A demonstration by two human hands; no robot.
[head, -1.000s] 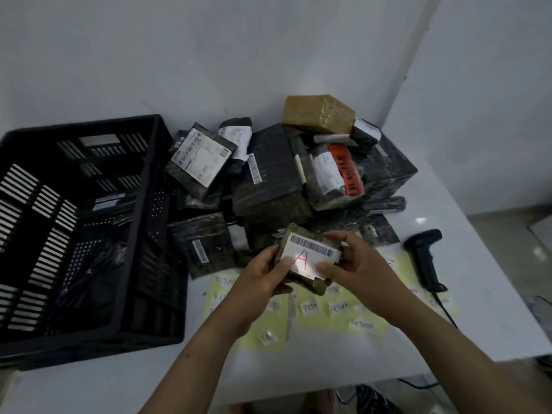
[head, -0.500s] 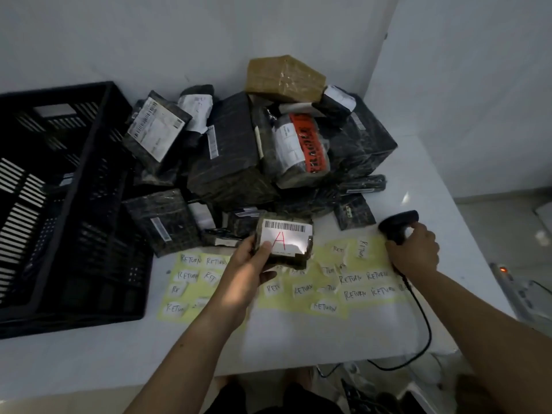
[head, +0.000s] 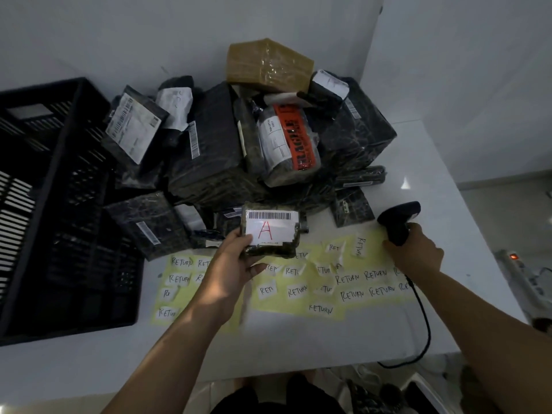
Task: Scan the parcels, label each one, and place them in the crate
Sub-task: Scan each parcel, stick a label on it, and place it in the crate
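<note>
Your left hand (head: pixel 230 264) grips the small dark wrapped parcel (head: pixel 270 231), white barcode label up, above the middle of the white table (head: pixel 298 339). Your right hand (head: pixel 418 252) has left it and now curls round the black handheld scanner (head: pixel 398 218) near the right edge. Scanning likely comes next.

Bare table (head: pixel 283 351) at lower centre: passable. Blocked at upper centre by parcel heap (head: pixel 209 156), right beside crate (head: pixel 64 186) wall at left. Lower right crossed by scanner cable (head: pixel 426 321).
</note>
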